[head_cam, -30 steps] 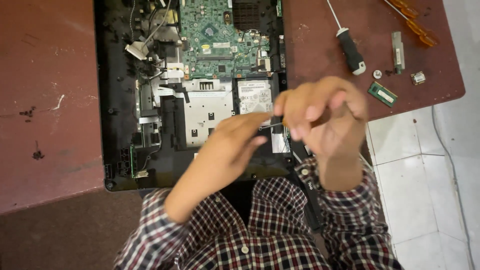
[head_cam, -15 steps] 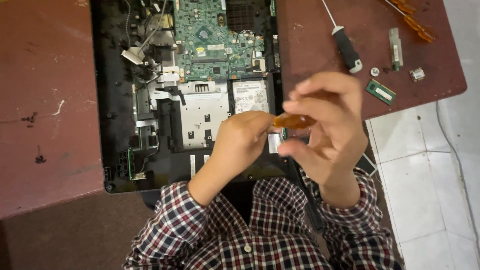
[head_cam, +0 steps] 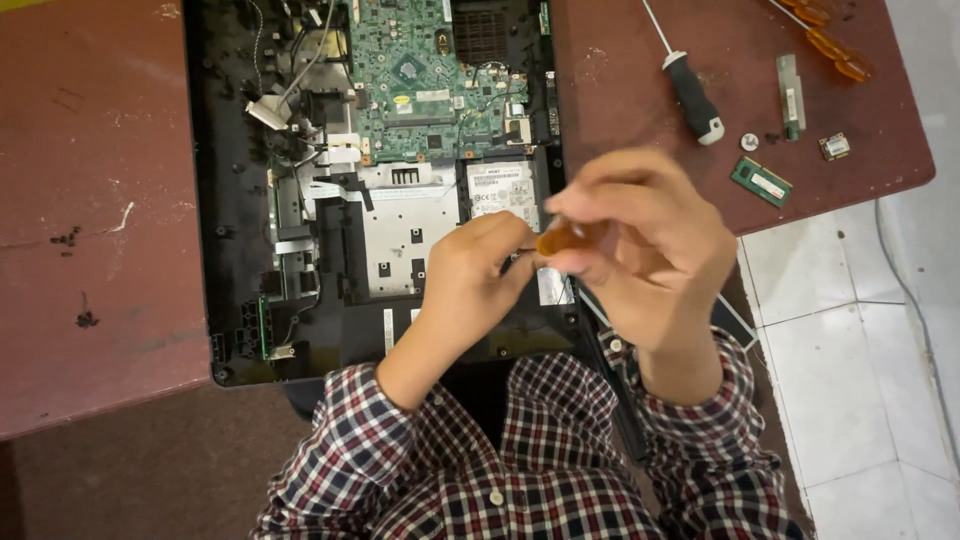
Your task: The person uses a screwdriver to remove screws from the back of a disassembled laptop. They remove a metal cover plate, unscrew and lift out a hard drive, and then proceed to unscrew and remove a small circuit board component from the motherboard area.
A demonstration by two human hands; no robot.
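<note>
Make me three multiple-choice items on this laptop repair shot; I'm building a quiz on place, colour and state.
1. Where does the black-handled screwdriver lie?
A. on the table, right of the open laptop
B. inside the laptop
C. on the tiled floor

2. What colour is the laptop's circuit board?
A. red
B. green
C. white

3. How does the right hand stand?
A. flat on the table
B. pinching a small amber piece beside the left hand
C. gripping the screwdriver

Answers: 1 A, it rests on the red-brown top; 2 B, plainly green; 3 B, the fingers meet around it above the laptop.
</note>
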